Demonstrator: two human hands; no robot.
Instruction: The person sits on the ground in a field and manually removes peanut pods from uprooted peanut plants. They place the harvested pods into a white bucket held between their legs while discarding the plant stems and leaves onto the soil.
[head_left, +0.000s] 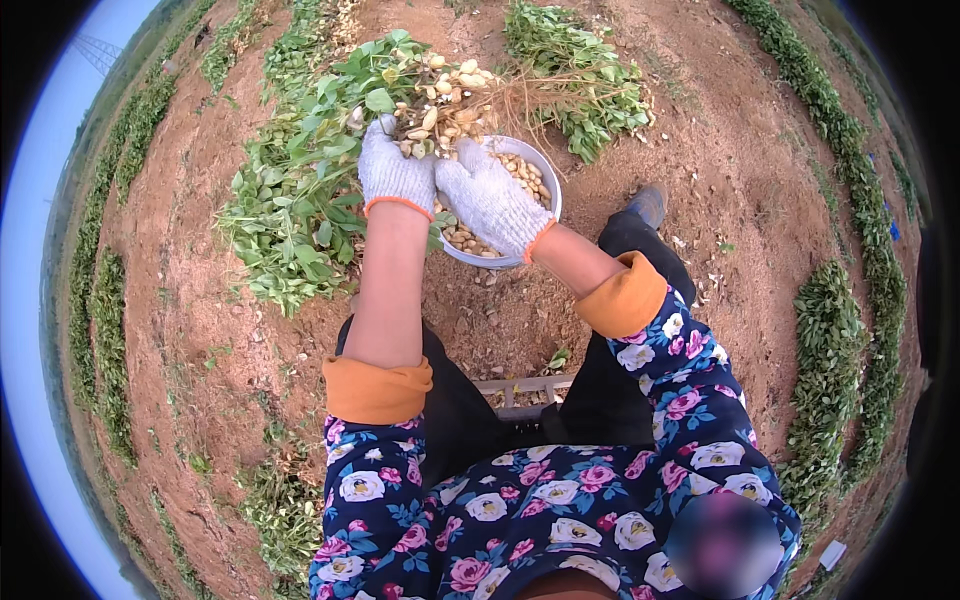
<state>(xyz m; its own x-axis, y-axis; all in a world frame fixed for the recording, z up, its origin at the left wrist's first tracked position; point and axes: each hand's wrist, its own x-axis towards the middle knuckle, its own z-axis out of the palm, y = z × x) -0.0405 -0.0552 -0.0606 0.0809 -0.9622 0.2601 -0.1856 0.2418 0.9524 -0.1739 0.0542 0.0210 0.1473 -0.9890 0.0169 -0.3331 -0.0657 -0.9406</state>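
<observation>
My left hand (396, 166), in a whitish knit glove with an orange cuff, grips a bunch of peanut plants (352, 86) near where stems and pods meet. Pale peanut pods (450, 90) and thin brown roots spread from the bunch to the right. My right hand (491, 196), gloved alike, lies against the underside of the pods, over a round white bucket (556, 193). Its fingertips are partly hidden, so its hold is unclear. Picked peanuts (525, 174) lie inside the bucket, which stands on the soil between my feet and the plants.
More pulled peanut plants (292, 247) lie left of the bucket, and another heap (592, 82) lies beyond it to the right. Long green rows (855, 165) run along both sides. Under me is a slatted seat (525, 390); my shoe (648, 205) rests right of the bucket.
</observation>
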